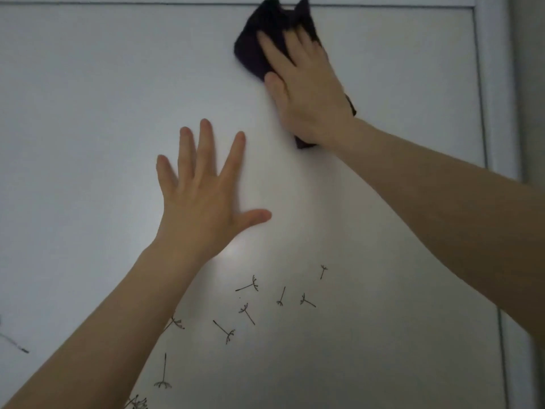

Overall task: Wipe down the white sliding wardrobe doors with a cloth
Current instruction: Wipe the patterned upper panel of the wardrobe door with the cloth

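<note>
The white wardrobe door (88,113) fills the view, seen from close up. A dark cloth (259,36) lies flat against the door near its top edge. My right hand (306,90) presses the cloth against the panel with straight fingers; parts of the cloth stick out above the fingers and below the wrist. Lower and to the left, my left hand (203,199) rests flat on the door with fingers spread and holds nothing.
Small black dandelion-seed drawings (250,308) are scattered over the lower part of the door. The door's pale frame (495,84) runs down the right side, and the top rail (118,3) crosses the upper edge.
</note>
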